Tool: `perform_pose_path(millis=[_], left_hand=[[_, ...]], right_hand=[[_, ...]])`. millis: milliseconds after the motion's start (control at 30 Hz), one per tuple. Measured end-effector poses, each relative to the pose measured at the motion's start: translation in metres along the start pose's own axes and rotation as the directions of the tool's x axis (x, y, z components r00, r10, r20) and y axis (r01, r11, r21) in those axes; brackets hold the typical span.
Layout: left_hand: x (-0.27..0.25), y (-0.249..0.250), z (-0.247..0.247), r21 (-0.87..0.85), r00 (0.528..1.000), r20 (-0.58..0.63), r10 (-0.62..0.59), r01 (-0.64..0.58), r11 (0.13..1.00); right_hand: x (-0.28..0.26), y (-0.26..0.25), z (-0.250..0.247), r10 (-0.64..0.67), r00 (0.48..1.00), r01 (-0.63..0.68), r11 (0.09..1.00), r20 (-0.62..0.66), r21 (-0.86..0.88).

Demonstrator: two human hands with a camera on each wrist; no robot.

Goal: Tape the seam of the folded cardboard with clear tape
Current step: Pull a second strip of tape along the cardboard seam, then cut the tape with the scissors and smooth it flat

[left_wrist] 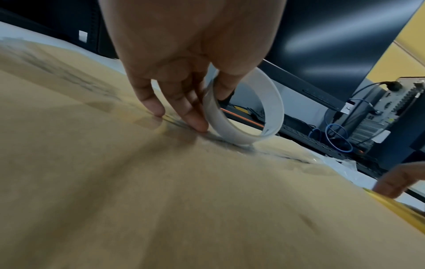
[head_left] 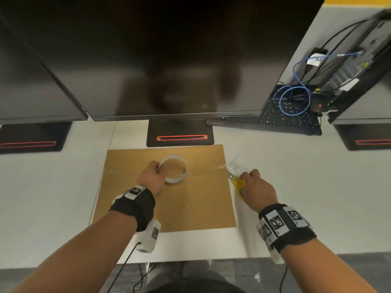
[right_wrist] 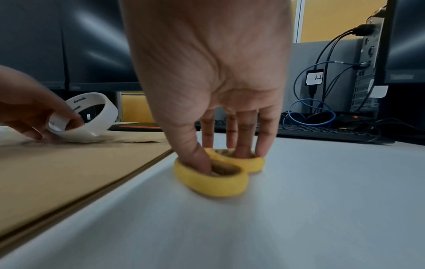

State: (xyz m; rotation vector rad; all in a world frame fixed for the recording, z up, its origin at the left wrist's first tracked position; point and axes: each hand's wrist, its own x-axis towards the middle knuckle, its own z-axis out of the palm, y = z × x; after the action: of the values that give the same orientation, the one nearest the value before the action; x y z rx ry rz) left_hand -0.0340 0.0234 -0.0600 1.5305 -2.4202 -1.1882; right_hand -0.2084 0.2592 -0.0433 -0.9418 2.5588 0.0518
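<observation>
The folded brown cardboard (head_left: 169, 204) lies flat on the white desk, with a strip of clear tape (head_left: 207, 170) running across it to its right edge. My left hand (head_left: 151, 178) pinches the white tape roll (head_left: 174, 170) on the cardboard, thumb inside the ring (left_wrist: 241, 116), other fingertips (left_wrist: 197, 125) touching the board. My right hand (head_left: 257, 187) is just off the cardboard's right edge, thumb and fingers through the yellow scissors handles (right_wrist: 216, 172), which lie on the desk. The blades (head_left: 230, 175) point at the crumpled tape end (head_left: 234, 163).
A black monitor (head_left: 160, 60) on its stand (head_left: 179, 134) rises right behind the cardboard. A keyboard (head_left: 275, 119), blue cables (head_left: 296, 100) and a computer case (head_left: 355, 70) fill the back right. More monitor stands flank both sides. The desk's front edge is near my wrists.
</observation>
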Motion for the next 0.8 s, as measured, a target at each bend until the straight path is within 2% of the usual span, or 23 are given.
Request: perform_pose_path(millis=[133,233,400,633,733,800], left_hand=[[0.007,-0.002,-0.004,-0.067,1.000,-0.020,0.000,-0.002,0.998],[0.011,-0.003,-0.009,-0.047,0.999,-0.028,-0.018,0.016,0.999],[0.017,-0.004,-0.009,-0.042,0.998,-0.010,-0.060,0.060,0.997],[0.020,-0.006,-0.007,-0.063,0.996,-0.016,-0.084,0.083,0.995],[0.017,-0.005,-0.009,-0.067,0.997,-0.014,-0.077,0.076,0.995],[0.017,-0.004,-0.011,-0.073,0.997,-0.014,-0.079,0.078,0.994]], right_hand=[[-0.003,0.009,-0.006,-0.048,0.999,0.048,0.999,-0.001,0.012],[-0.007,0.017,-0.015,-0.042,0.999,0.042,0.995,-0.002,0.092],[-0.010,0.024,-0.030,-0.012,1.000,0.011,0.993,0.008,0.120],[-0.004,0.019,-0.033,0.019,0.984,0.021,0.975,-0.176,0.220],[-0.004,0.012,-0.035,-0.074,0.973,0.126,0.965,-0.220,0.230],[-0.004,0.005,-0.035,-0.196,0.969,0.223,0.954,-0.149,0.199]])
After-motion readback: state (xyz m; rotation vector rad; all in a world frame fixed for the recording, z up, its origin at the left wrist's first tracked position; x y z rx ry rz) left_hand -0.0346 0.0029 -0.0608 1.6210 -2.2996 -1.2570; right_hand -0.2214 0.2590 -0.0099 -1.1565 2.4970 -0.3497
